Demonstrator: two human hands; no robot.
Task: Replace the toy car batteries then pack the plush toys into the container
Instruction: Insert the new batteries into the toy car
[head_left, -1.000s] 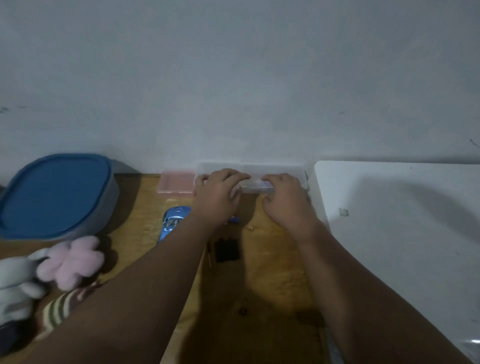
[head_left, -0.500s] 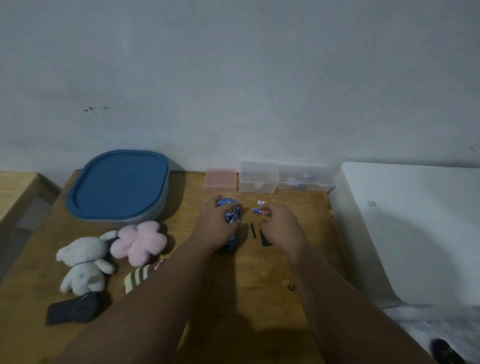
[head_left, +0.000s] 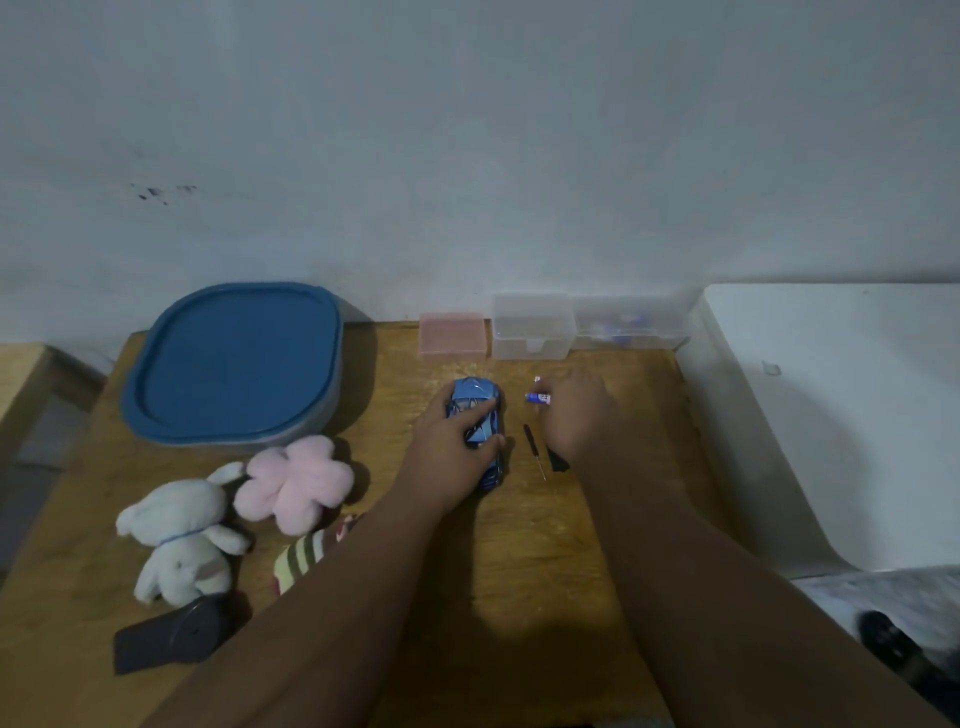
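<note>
a: l hand (head_left: 451, 460) & r hand (head_left: 577, 413)?
b: toy car (head_left: 474, 399) is gripped by l, mid table (head_left: 519, 571); battery (head_left: 538, 398) is pinched by r, just beside car; plush toys (head_left: 296, 480) are laid left, nr lidded container (head_left: 234, 364)

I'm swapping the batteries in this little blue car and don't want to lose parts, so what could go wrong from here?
The right hand pinches a small blue battery by one end; a slip could send it rolling off the wooden table. The thin screwdriver and black flat piece lie beside that wrist, so a careless sweep might knock them away. The light is dim, so polarity marks may be hard to read.
</note>
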